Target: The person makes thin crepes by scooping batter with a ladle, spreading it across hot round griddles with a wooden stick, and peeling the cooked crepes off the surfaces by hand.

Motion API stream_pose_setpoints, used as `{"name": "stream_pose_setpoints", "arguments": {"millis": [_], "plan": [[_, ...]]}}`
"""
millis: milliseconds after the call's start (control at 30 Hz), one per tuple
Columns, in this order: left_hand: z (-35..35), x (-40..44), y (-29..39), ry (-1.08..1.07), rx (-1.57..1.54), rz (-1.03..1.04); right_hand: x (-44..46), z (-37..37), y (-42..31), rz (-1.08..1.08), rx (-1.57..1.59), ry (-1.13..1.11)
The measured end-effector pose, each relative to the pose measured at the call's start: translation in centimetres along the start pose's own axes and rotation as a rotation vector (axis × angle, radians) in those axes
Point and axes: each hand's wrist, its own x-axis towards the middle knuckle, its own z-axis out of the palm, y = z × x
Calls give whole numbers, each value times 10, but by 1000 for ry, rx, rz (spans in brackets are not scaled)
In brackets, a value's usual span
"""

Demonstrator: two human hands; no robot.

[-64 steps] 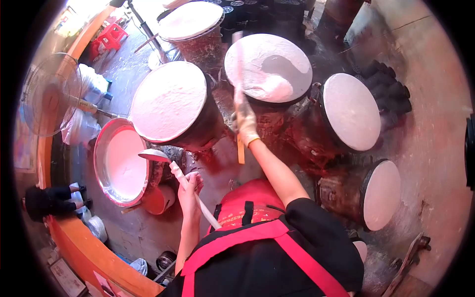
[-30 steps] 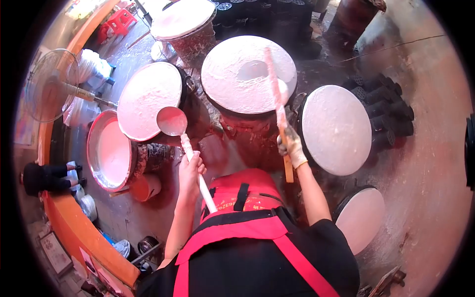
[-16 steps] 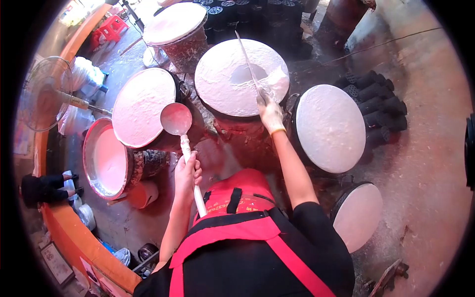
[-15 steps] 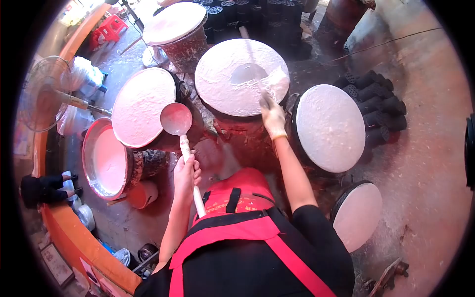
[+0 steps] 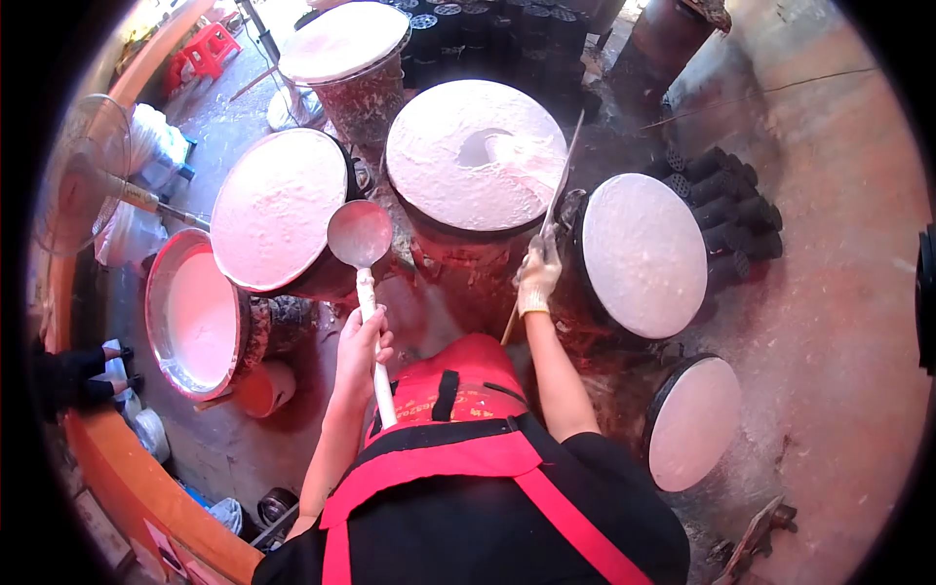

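Observation:
My left hand (image 5: pixel 364 341) is closed around the pale handle of a long ladle (image 5: pixel 360 234). The ladle's round bowl is raised beside the left-hand vat (image 5: pixel 278 200), overlapping its rim from my view. A glove covers my right hand (image 5: pixel 538 271), which grips a long thin stick (image 5: pixel 558 185) slanting up to the right. The stick passes along the right rim of the middle vat (image 5: pixel 419 146). That vat is topped with a thick whitish layer, with a smooth grey patch (image 5: pixel 485 148) and a rumpled streak toward the right.
More filled round vats stand around me: one at back left (image 5: pixel 341 44), one at right (image 5: pixel 643 253), one at lower right (image 5: pixel 694 424). A pan of pinkish liquid (image 5: pixel 203 317) sits at left near a fan (image 5: pixel 83 180). Black perforated cylinders (image 5: pixel 726 190) are stacked at right.
My right hand has drawn back toward me, and the stick has swung to the middle vat's right rim. The grey patch is smaller. The ladle stays almost in place.

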Motion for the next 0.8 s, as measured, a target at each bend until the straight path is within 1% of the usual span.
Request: {"name": "stream_pose_setpoints", "arguments": {"millis": [33,67,100,133,167,200,267,333,367,400,433,533,567,600,667,700,767,800], "plan": [[0,-2,2,0,1,-27,-15,0,1,33,93,36],[1,-1,3,-17,-14,-58,-10,5,14,25,15,-15],[3,-1,4,-34,-29,-87,-19,22,4,12,-62,-65],[4,-1,4,-48,-45,-114,-31,32,-10,154,-122,-96],[3,1,4,-72,-44,-122,-25,35,-17,168,-139,-208],[2,1,2,-79,-51,-129,-7,31,-21,286,-173,-268],[-1,2,2,-94,-64,-145,14,13,-28,151,-194,-219],[-4,0,2,-81,-91,-142,25,-5,-23,17,-189,-52],[-5,0,1,-66,-97,-138,37,-12,0,-23,-220,-84],[-6,-1,0,-51,-100,-138,39,-8,7,-63,-249,-114],[-9,0,-3,-55,-103,-143,30,-7,21,-30,-259,-183],[-13,4,-9,-44,-82,-131,10,16,-9,36,-362,-303],[-14,4,-10,-52,-87,-129,17,17,-29,99,-376,-297],[-12,4,-8,-51,-75,-130,28,16,-39,109,-394,-281],[-8,3,-7,-52,-48,-139,54,13,-41,23,-411,-168],[-6,5,-5,-65,-44,-142,58,10,-36,-11,-431,-180],[-2,14,-2,-75,-8,-140,55,-5,-25,-62,-433,-366],[1,21,-1,-78,6,-136,32,-12,-31,11,-432,-468]]}}
